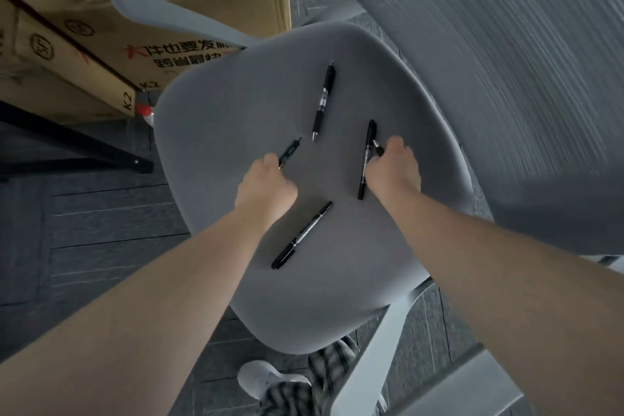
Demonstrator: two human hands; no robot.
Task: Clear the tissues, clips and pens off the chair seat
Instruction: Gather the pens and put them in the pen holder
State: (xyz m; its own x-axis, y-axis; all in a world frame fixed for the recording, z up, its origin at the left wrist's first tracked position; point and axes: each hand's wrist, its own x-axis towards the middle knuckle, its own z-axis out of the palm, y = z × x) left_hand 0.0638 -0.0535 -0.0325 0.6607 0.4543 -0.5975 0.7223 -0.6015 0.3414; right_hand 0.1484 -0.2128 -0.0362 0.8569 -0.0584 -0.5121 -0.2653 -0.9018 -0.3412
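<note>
The grey chair seat (236, 105) fills the middle of the head view. Several black pens lie on it. A click pen (323, 101) lies free near the seat's far side. A black marker (301, 236) lies free between my forearms. My left hand (266, 186) is closed around a black pen (289, 151) whose end sticks out past the fingers. My right hand (395, 167) is closed on a small black pen (378, 148), right beside a long black marker (366, 159) that lies against its fingers. No tissues or clips are visible.
The mesh chair back (506, 78) rises at the right. A grey armrest (162, 7) arcs over cardboard boxes (101, 44) at the upper left. A black table leg (84, 149) crosses the carpet at left. My shoe (260, 378) shows below the seat.
</note>
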